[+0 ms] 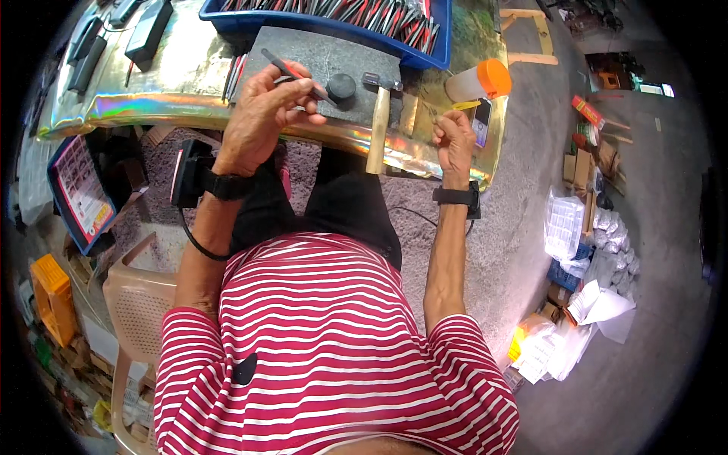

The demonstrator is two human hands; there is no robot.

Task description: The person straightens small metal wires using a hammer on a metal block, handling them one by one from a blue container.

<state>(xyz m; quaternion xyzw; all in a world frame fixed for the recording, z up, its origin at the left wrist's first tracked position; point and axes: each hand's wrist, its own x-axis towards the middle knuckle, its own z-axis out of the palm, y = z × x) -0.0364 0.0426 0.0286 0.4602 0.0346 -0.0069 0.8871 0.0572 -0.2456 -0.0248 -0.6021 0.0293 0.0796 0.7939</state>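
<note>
My left hand (262, 106) is closed around a slim black and red pen-shaped stick (273, 58), held tilted above the near left part of a grey stone slab (303, 47). Beside the stick's lower end sits a round black block (342, 86). A hammer (380, 125) lies to the right, its head on the slab and its wooden handle reaching past the table's near edge. Over the front right of the table, my right hand (456, 138) has its fingertips pinched together; what they hold, if anything, is too small to make out.
Behind the slab stands a blue tray (446, 34) full of black and red sticks. A jar with an orange lid (493, 78) and a phone (482, 121) are near my right hand. Dark boxes (149, 32) lie far left. A plastic chair (136, 307) is at lower left.
</note>
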